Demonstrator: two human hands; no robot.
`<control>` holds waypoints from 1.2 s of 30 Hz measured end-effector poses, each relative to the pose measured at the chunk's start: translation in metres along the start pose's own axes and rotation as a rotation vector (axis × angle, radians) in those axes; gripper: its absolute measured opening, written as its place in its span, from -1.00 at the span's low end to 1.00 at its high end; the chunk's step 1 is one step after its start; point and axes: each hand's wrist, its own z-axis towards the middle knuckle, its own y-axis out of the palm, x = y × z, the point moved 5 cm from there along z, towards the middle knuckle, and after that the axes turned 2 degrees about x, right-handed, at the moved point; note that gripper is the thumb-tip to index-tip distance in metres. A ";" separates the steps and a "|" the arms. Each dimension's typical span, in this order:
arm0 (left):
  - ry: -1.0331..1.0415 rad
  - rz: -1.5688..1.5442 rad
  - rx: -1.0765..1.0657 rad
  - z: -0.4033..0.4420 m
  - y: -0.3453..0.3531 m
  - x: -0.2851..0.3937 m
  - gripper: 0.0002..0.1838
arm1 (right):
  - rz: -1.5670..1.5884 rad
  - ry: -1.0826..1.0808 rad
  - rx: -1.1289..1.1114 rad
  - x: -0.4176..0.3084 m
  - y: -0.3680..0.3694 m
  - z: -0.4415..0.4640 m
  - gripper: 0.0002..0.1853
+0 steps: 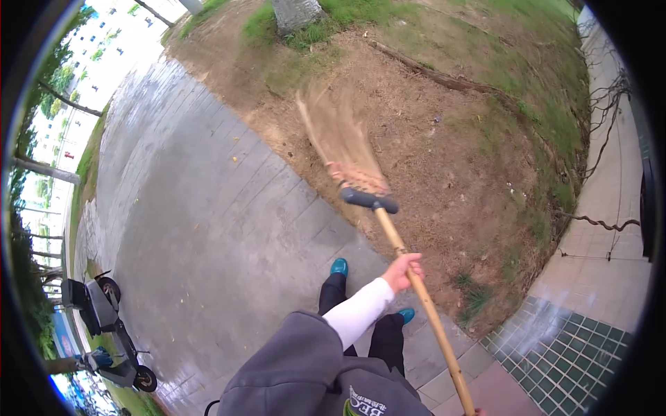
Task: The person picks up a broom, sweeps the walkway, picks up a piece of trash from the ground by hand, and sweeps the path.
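A broom with a long wooden handle (436, 321) runs from the bottom edge up to the middle. My left hand (402, 272), at the end of a white sleeve, is wrapped round the handle below the dark grey crosspiece (369, 200). Only a sliver of my right hand (479, 412) shows at the bottom edge, against the handle's lower end. The broom's tan bristles (347, 142) are blurred by motion and fan out over the brown soil (430, 173), beside the edge of the grey paving.
Grey paving (208, 229) with scattered yellow leaves lies to the left, where a scooter (114, 333) is parked. A tree trunk (296, 14) and a root (444, 78) are at the top. Green tiles (555, 353) and a pale wall border the right. My teal shoes (338, 267) are below the broom head.
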 end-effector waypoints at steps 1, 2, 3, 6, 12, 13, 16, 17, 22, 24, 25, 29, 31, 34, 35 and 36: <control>0.042 -0.022 0.033 -0.009 -0.036 0.036 -0.71 | -0.024 -0.078 -0.064 -0.033 -0.006 -0.007 -0.81; 0.117 -0.015 0.087 -0.032 -0.066 0.071 -0.70 | -0.064 -0.164 -0.081 -0.065 -0.004 -0.012 -0.84; 0.155 -0.039 0.192 -0.041 -0.109 0.108 -0.70 | -0.106 -0.252 -0.105 -0.094 0.006 -0.019 -0.85; 0.315 -0.065 0.500 -0.105 -0.211 0.217 -0.69 | 0.104 -0.689 0.166 -0.191 0.030 -0.039 -0.81; 0.467 -0.215 0.518 -0.219 -0.272 0.319 -0.65 | 0.264 -1.192 0.223 -0.319 -0.066 -0.050 -0.75; 0.469 -0.246 0.593 -0.227 -0.273 0.321 -0.68 | 0.350 -1.200 0.216 -0.324 -0.084 -0.044 -0.75; 0.482 -0.333 0.592 -0.225 -0.240 0.322 -0.73 | 0.785 -1.163 0.628 -0.327 -0.150 -0.024 -0.78; 0.523 -0.397 0.563 -0.218 -0.219 0.326 -0.74 | 0.782 -1.146 0.637 -0.326 -0.158 -0.016 -0.78; 0.810 0.054 0.624 -0.169 -0.119 0.376 -0.80 | 0.969 -0.812 0.826 -0.322 -0.183 0.076 -0.89; 0.935 0.358 0.699 -0.155 -0.081 0.404 -0.81 | 1.000 -0.694 0.728 -0.336 -0.172 0.149 -0.93; 0.825 -0.298 0.572 -0.135 -0.080 0.414 -0.84 | 0.970 -0.634 0.674 -0.345 -0.164 0.192 -0.95; 0.874 -0.697 0.470 -0.095 0.008 0.444 -0.90 | 0.875 -0.311 0.332 -0.396 -0.149 0.392 -0.89; 0.893 -0.872 0.506 -0.092 0.029 0.476 -0.93 | 0.884 -0.169 0.205 -0.435 -0.146 0.499 -0.87; 1.008 -0.998 0.626 -0.122 0.044 0.522 -0.95 | 0.840 -0.094 0.132 -0.509 -0.152 0.622 -0.88; 0.997 -0.978 0.640 -0.140 0.037 0.539 -0.95 | 0.860 -0.099 0.098 -0.539 -0.155 0.655 -0.88; 0.986 -0.957 0.653 -0.158 0.030 0.557 -0.95 | 0.876 -0.104 0.071 -0.568 -0.156 0.684 -0.87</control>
